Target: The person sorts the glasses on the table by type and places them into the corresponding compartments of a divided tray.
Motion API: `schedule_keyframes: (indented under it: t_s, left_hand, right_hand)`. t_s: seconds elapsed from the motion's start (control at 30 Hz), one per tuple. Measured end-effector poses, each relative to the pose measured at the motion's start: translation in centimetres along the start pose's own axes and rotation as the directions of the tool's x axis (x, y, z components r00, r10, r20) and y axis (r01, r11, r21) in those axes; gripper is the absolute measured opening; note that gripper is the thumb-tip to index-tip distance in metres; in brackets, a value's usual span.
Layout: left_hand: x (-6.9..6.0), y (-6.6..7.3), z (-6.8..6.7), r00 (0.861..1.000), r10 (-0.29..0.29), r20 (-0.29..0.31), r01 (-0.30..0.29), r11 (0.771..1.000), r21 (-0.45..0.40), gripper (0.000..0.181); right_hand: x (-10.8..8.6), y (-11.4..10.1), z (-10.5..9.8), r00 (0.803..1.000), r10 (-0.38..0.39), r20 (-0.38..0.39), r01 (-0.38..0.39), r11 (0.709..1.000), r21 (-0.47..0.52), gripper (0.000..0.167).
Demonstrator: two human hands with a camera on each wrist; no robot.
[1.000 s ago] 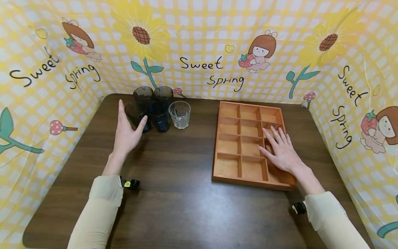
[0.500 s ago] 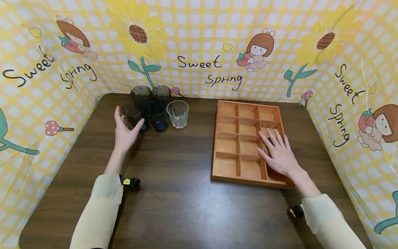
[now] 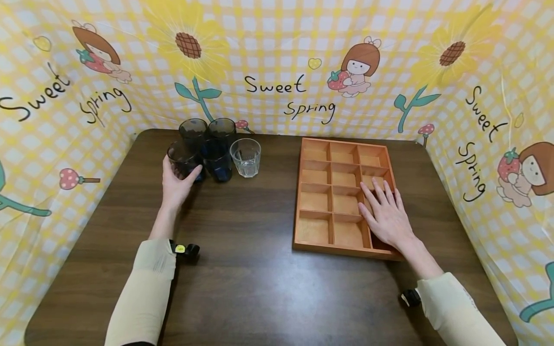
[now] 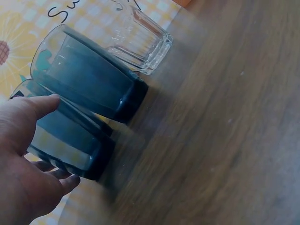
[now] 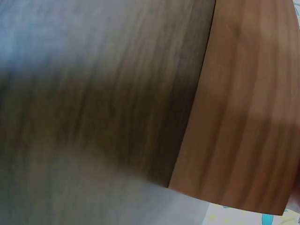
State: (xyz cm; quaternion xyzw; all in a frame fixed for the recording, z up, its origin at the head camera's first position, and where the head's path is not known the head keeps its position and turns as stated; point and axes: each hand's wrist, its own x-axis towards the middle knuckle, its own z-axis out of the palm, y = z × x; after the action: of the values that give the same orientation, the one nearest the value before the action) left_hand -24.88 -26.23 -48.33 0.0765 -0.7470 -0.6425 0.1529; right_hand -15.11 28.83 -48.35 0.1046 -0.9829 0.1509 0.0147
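Observation:
At the left, my left hand [image 3: 176,188] wraps round the nearest-left drinking glass [image 3: 183,156], dark blue and standing with the others. In the left wrist view, its thumb [image 4: 47,105] lies on one side of that glass [image 4: 70,143] while the other fingers curl round the opposite side. Several dark blue glasses [image 3: 220,161] are grouped there, beside a clear glass [image 3: 246,162]. My right hand [image 3: 389,218], fingers spread and fairly straight, rests on the right side of a wooden compartment box [image 3: 329,251]. The right wrist view shows the box's side wall [image 5: 234,117].
A dark wood table [image 3: 242,259] carries everything. A yellow checked cloth [image 3: 281,43] with printed flowers and lettering rises behind and on both sides. The glasses stand close to its back part.
My left hand has gone from spread beside the near-left dark glass to closing round it. My right hand stays on the box, and the head view has shifted slightly.

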Motion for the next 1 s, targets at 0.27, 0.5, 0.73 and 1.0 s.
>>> schedule_keyframes:
  t_s: [0.27,0.5,0.73,1.0]
  left_hand:
    - [-0.1,0.0,0.6,0.995,-0.009,-0.097,0.005,0.999,-0.036,0.086]
    - [-0.3,-0.3,0.7,0.988,0.014,-0.154,-0.024,0.997,-0.069,0.083]
    - [-0.9,-0.4,0.8,0.974,-0.004,-0.228,-0.036,0.984,-0.173,0.081]
    - [-1.9,0.5,0.6,0.969,-0.030,-0.245,0.005,0.995,-0.103,0.088]
  right_hand:
    - [0.1,0.0,0.5,0.999,-0.003,-0.035,0.002,1.000,-0.005,0.062]
    - [0.1,0.1,0.6,0.999,0.005,-0.036,-0.005,1.000,-0.011,0.062]
    - [0.0,0.1,0.5,0.999,0.007,-0.033,-0.007,1.000,-0.004,0.062]
    - [-0.1,0.2,0.3,0.999,0.010,-0.036,-0.010,1.000,-0.008,0.062]
